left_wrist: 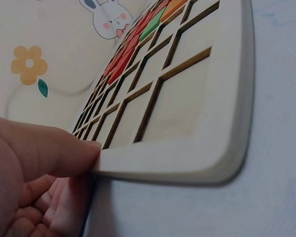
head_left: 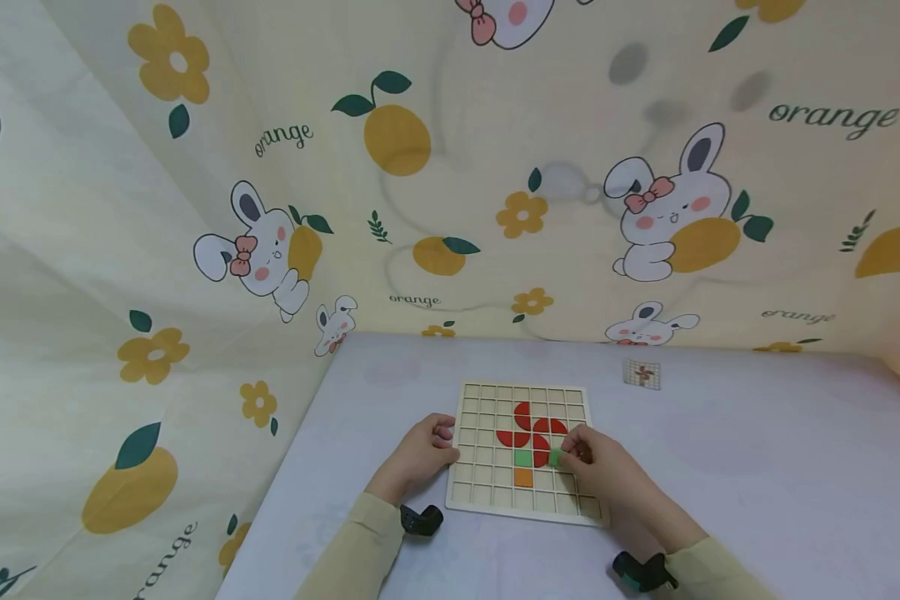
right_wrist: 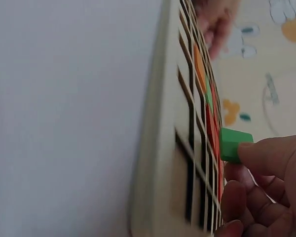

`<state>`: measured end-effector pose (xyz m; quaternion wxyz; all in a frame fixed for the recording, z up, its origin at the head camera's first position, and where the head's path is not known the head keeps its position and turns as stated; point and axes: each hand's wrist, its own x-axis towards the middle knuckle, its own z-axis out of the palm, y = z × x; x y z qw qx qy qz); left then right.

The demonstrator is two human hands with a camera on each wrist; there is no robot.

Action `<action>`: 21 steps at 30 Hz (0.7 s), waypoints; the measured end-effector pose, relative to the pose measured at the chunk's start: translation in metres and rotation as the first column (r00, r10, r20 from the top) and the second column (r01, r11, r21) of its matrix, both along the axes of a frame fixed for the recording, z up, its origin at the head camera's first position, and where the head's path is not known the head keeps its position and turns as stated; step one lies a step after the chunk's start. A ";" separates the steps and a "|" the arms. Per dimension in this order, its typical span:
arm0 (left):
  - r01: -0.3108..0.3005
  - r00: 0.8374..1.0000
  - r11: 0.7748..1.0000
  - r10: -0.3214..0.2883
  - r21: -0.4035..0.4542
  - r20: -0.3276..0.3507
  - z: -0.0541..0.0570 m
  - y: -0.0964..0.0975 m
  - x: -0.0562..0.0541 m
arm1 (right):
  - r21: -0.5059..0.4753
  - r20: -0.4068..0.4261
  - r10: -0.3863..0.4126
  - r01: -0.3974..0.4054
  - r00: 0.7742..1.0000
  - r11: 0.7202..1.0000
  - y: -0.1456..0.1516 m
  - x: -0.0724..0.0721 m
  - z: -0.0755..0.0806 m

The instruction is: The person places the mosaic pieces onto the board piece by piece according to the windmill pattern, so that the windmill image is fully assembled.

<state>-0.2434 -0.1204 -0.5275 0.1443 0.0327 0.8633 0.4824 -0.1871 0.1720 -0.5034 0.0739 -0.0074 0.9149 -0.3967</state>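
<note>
A pale wooden grid board (head_left: 487,492) lies on the table. On its left edge rests my left hand (head_left: 423,448), the thumb (left_wrist: 64,150) on the rim and the other fingers curled against the side, gripping it. My right hand (head_left: 603,467) pinches a green square tile (right_wrist: 235,144) between thumb and fingers, over the right part of the board. Red rounded pieces (head_left: 522,415) form a pinwheel in the middle cells. Below them sit another green tile (head_left: 523,458) and an orange tile (head_left: 523,477). The right fingers cover some right-hand cells.
A small card (head_left: 642,374) with a red pinwheel on a grid lies behind the board to the right. Around everything spreads the white table (head_left: 757,467). A printed cloth (head_left: 480,250) with rabbits and oranges hangs behind and at the left.
</note>
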 end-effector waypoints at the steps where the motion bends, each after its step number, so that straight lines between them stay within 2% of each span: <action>1: -0.002 1.000 1.000 0.002 -0.001 0.000 0.000 0.000 0.000 | -0.006 0.003 0.011 -0.011 1.000 1.000 -0.005 0.003 0.001; 10: -0.026 1.000 1.000 0.026 -0.009 0.018 0.002 0.003 0.002 | -0.050 -0.015 0.151 -0.152 0.988 0.987 -0.034 0.023 -0.005; 21: 0.002 1.000 1.000 -0.001 -0.018 0.026 0.004 0.002 0.001 | -0.017 -0.030 0.160 -0.161 0.987 0.987 -0.040 0.032 -0.007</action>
